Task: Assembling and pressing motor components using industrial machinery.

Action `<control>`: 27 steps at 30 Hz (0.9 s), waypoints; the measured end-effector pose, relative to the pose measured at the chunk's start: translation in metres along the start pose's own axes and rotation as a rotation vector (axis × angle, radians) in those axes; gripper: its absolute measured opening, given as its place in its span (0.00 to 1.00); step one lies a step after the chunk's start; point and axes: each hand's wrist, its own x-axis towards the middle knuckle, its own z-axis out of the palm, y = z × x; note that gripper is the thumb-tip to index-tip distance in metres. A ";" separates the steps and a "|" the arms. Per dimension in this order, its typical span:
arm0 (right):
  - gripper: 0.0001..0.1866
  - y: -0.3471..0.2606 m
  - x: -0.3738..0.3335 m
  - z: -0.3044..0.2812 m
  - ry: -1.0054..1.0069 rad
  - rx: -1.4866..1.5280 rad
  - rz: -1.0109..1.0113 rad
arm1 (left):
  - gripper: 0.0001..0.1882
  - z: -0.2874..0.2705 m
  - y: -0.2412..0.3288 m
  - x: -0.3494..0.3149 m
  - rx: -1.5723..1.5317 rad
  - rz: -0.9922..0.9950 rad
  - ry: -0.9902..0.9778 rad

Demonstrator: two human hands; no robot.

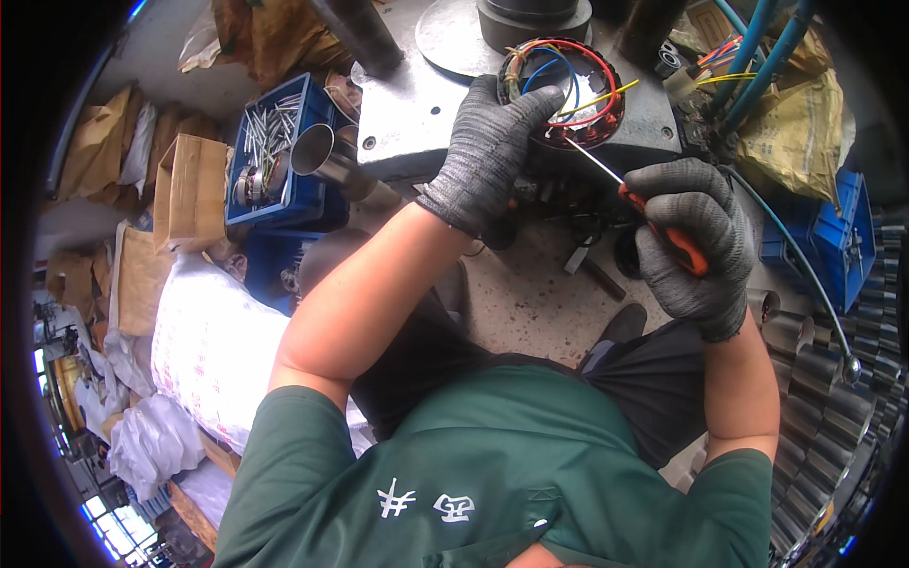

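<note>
A ring-shaped motor stator (614, 106) with dark red windings rests at the front edge of the metal press table, with red, blue and yellow wires looping over its opening. My left hand (485, 142), in a grey knit glove, grips its left side, the thumb over the rim. In my right hand (699, 241), also gloved, is a screwdriver (687, 252) with a red-orange and black handle. Its thin shaft points up and left, and the tip reaches the near rim of the stator. Whether the tip touches the windings I cannot tell.
Behind the stator stands a dark round press block (535, 26) on the metal table (402, 118). On the left are a blue bin (325, 180) of metal pins, a metal cylinder (315, 150) and a cardboard box (192, 194). Stacked metal cylinders (847, 417) and a blue crate (841, 248) lie right.
</note>
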 end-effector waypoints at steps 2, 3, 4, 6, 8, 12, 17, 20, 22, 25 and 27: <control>0.18 0.001 0.001 0.002 0.002 0.010 -0.007 | 0.24 -0.001 0.000 -0.001 0.016 0.020 -0.006; 0.18 0.001 0.002 0.002 -0.003 0.000 -0.008 | 0.24 -0.001 -0.001 0.000 0.019 0.011 -0.017; 0.18 0.001 0.002 0.001 -0.009 -0.011 -0.009 | 0.24 -0.002 -0.001 0.000 0.022 0.001 -0.028; 0.18 0.001 0.002 0.002 -0.001 -0.008 0.000 | 0.24 -0.001 -0.001 0.000 0.052 0.011 -0.029; 0.18 0.001 0.000 0.003 0.007 -0.003 0.009 | 0.24 0.000 0.000 -0.001 0.084 0.021 -0.030; 0.18 -0.002 0.000 0.006 0.001 -0.063 -0.005 | 0.24 0.001 -0.002 -0.001 0.061 -0.009 -0.023; 0.19 -0.005 0.002 0.006 -0.079 -0.178 -0.056 | 0.23 0.001 -0.002 0.001 -0.005 -0.089 0.027; 0.19 0.000 -0.001 0.001 -0.032 -0.318 -0.067 | 0.23 -0.003 -0.005 0.005 -0.068 -0.128 0.057; 0.19 0.005 -0.003 -0.004 0.102 -0.167 0.006 | 0.23 -0.004 -0.003 0.002 -0.094 -0.097 0.040; 0.18 0.004 -0.002 -0.013 0.106 -0.035 0.032 | 0.24 -0.006 -0.004 0.003 -0.043 0.007 0.002; 0.18 0.004 -0.003 -0.015 0.109 0.025 0.059 | 0.25 -0.004 -0.003 0.003 -0.047 0.033 0.002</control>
